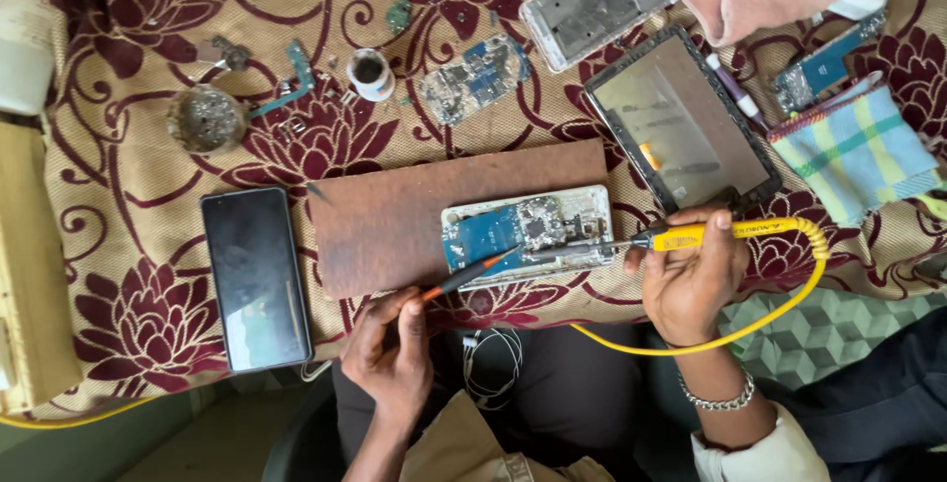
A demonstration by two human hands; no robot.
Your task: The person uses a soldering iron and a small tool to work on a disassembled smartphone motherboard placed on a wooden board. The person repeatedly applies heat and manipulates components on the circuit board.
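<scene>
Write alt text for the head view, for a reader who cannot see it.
A left hand holds an orange-tipped tool and a right hand a yellow soldering iron, both tips on an opened phone's circuit board lying on a brown board. Around it on a floral cloth lie an intact black phone and phone parts.

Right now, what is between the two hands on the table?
In the head view, an opened phone lies on a brown board between the left hand and right hand, with both tool tips meeting over it.
</scene>
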